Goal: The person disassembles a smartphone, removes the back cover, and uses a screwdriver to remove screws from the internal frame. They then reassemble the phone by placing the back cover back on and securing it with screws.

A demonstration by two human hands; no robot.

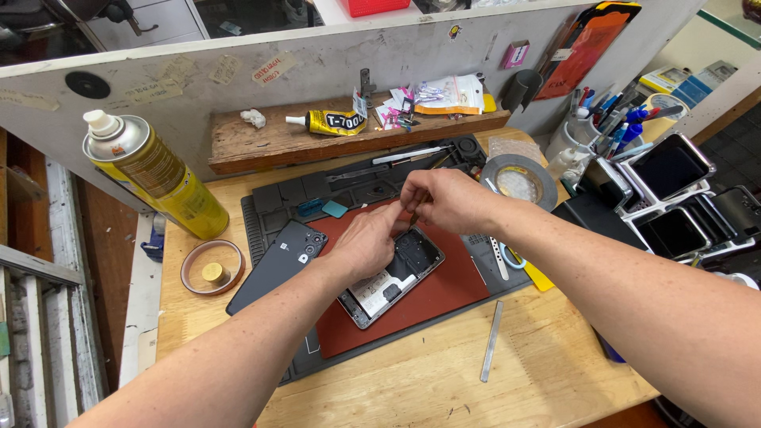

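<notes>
near the middle of the frame an opened phone point(394, 274) is lying tilted on a red mat point(444, 289), its insides facing up. the left hand point(366, 242) is resting on the phone's upper left part, fingers curled and pressing down on it. the right hand point(444, 200) is hovering just above the phone's top end, its fingers pressed together and pinching thin tweezers point(413, 219) whose tip is pointing down into the phone's frame.

just left of the phone a dark back cover point(277, 265) is lying flat. a roll of grey tape point(519, 181) is sitting right of the right hand. a yellow spray can point(154, 174) is standing at the upper left, with a small round dish point(212, 267) below it. a metal strip point(491, 341) is lying on the wooden table point(444, 380) at the lower right of centre.
</notes>
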